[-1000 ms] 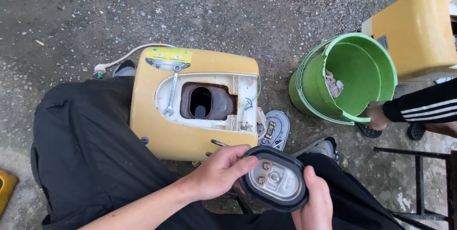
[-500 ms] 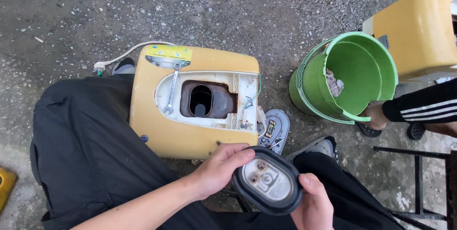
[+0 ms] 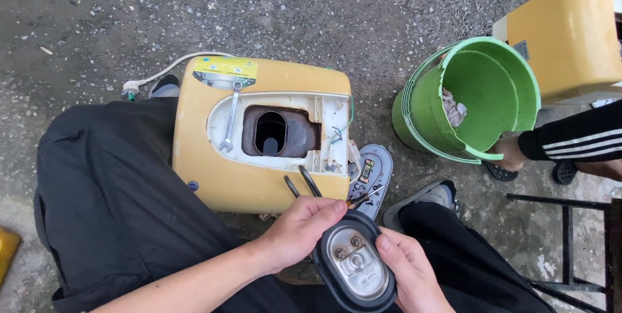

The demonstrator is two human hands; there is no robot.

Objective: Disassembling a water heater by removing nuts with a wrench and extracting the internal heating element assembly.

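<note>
Both hands hold an oval metal cover plate with a black rubber rim (image 3: 355,262) over my lap. My left hand (image 3: 299,230) grips its upper left edge, and my right hand (image 3: 409,273) holds its right side. Just beyond lies a yellow water heater casing (image 3: 259,133) on its back, with an open rusty round hole (image 3: 275,133) in its white panel. A spanner (image 3: 230,118) rests on the casing by the hole. Black-handled pliers (image 3: 301,183) and a screwdriver (image 3: 364,199) lie at its near edge.
A cracked green bucket (image 3: 483,99) stands to the right, with another person's hand in a striped black sleeve (image 3: 570,139) at its rim. A second yellow casing (image 3: 570,34) sits at the top right. A black metal frame (image 3: 583,248) stands at the lower right. The ground is wet gravelly concrete.
The oval plate has shifted slightly down and toward me, and tilted so its metal face points up more. My left hand's fingers have closed further over its top edge.
</note>
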